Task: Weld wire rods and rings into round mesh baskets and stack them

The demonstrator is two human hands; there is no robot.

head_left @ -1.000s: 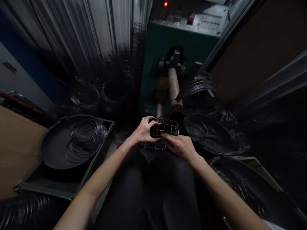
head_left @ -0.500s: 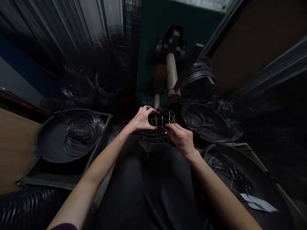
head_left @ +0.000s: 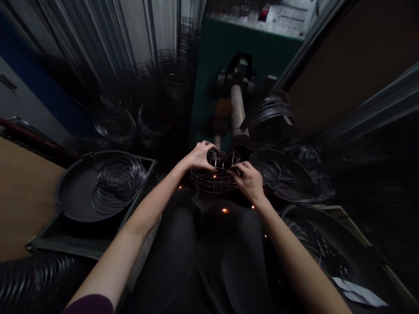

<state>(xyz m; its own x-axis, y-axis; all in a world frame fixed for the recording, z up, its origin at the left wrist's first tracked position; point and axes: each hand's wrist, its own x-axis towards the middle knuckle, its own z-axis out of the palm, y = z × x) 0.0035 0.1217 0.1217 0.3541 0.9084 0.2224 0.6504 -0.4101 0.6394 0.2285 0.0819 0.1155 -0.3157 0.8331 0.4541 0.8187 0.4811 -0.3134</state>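
Head view: my left grip (head_left: pixel 199 157) and right grip (head_left: pixel 249 181) are closed on opposite sides of the round wire cage (head_left: pixel 216 179), bracing it between them at 12 o'clock from my lap (head_left: pixel 176 248). Orange sparks (head_left: pixel 214 176) dot the cage. Loose wire hoops (head_left: pixel 119 183) lie within reach in a black pan (head_left: pixel 73 196) at 9 o'clock.

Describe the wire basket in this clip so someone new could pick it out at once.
Below the green machine, just above the person's lap, a round wire basket is gripped by the left hand and right hand. Unlike the loose coils in the black pan to its left, it is a cage of rings and uprights, with orange specks glowing around it.
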